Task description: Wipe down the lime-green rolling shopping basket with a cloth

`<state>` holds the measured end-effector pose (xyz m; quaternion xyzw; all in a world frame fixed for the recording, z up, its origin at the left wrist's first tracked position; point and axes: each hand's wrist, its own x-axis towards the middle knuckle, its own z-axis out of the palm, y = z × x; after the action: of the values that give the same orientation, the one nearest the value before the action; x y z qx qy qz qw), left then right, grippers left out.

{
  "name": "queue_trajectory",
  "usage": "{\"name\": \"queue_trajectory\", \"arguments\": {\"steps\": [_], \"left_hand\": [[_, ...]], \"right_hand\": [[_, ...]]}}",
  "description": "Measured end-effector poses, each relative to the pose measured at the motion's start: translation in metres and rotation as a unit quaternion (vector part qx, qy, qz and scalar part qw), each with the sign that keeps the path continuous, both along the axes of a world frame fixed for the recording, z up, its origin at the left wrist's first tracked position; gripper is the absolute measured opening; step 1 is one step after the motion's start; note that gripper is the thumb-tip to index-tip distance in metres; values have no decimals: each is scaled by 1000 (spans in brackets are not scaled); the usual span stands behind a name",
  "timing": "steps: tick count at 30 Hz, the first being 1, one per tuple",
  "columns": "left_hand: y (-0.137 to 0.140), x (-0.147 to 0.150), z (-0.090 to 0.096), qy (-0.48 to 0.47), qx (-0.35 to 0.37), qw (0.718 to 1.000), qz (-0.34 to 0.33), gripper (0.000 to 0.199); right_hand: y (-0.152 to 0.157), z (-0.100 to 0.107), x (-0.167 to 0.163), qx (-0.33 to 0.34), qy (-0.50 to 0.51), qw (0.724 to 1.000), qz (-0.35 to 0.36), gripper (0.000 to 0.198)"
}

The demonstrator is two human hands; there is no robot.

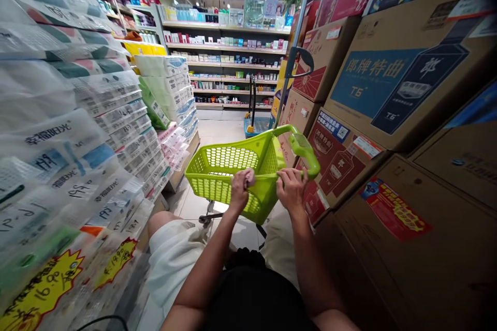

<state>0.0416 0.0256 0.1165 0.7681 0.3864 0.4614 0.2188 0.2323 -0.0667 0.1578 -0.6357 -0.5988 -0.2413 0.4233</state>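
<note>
A lime-green plastic shopping cart (223, 186) stands crosswise in front of me, its basket to the left and its curved handle (306, 152) to the right. My left hand (238, 191) is closed on a small crumpled pinkish cloth (249, 178), held against the near rim of the basket. My right hand (291, 187) grips the rim near the handle, fingers bent over the edge. Through the basket's mesh no goods show. Part of the cart's dark wheeled frame (209, 215) shows below, between my knees.
Stacked tissue packs (93, 165) with price signs line the left side. Cardboard cartons (380, 67) rise close on the right, with a grey metal pole (301, 26) beside them. Farther ahead are a blue hand truck (256, 124) and shelves of small goods (229, 49).
</note>
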Motion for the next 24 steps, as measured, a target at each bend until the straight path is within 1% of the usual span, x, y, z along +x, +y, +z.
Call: {"name": "queue_trajectory", "arguments": {"steps": [1, 2, 3, 4, 6, 7, 8, 9, 11, 12, 13, 14, 17, 18, 19, 20, 22, 24], "left_hand": [[-4, 4, 2, 10, 13, 999, -34, 76], [-6, 6, 4, 17, 18, 999, -47, 74], [-6, 6, 5, 19, 13, 999, -35, 73], [-5, 3, 5, 19, 2, 1000, -4, 71], [-1, -4, 3, 12, -25, 996, 80, 68], [1, -7, 2, 11, -33, 993, 109, 68], [1, -8, 1, 14, -32, 993, 117, 68], [0, -8, 0, 21, -23, 994, 102, 69], [-2, -7, -1, 37, 3, 998, 43, 72], [-2, -9, -2, 42, 10, 999, 26, 72], [0, -12, -2, 43, 8, 999, 30, 70], [2, -18, -3, 41, -2, 998, 56, 68], [12, -38, -5, 29, -43, 983, 174, 65], [13, -40, -6, 26, -49, 979, 198, 66], [12, -39, -7, 25, -49, 978, 202, 67], [9, -34, -7, 26, -44, 981, 186, 69], [-1, -16, -7, 34, -19, 993, 111, 71], [-9, 1, -7, 44, 11, 998, 38, 72]], "right_hand": [[1, -2, -5, -17, -7, 1000, 10, 22], [2, -3, -9, -32, -13, 999, 18, 24], [3, -4, -11, -43, -16, 999, 23, 26], [4, -5, -12, -49, -15, 998, 25, 28], [5, -8, -11, -52, -9, 998, 29, 32], [5, -9, -10, -51, -6, 998, 30, 33], [6, -10, -10, -50, -2, 998, 29, 34], [6, -11, -10, -50, 0, 998, 26, 35], [7, -13, -12, -57, 1, 998, 22, 35], [7, -14, -13, -63, -1, 998, 24, 36], [7, -15, -13, -68, -4, 997, 29, 37], [7, -16, -14, -73, -8, 997, 35, 39], [6, -17, -15, -76, -15, 996, 48, 44], [7, -18, -15, -74, -15, 996, 46, 43], [7, -18, -16, -72, -12, 997, 41, 42], [7, -18, -18, -70, -9, 997, 33, 41], [8, -18, -20, -74, -7, 997, 27, 39], [8, -18, -21, -82, -12, 996, 39, 40]]}}
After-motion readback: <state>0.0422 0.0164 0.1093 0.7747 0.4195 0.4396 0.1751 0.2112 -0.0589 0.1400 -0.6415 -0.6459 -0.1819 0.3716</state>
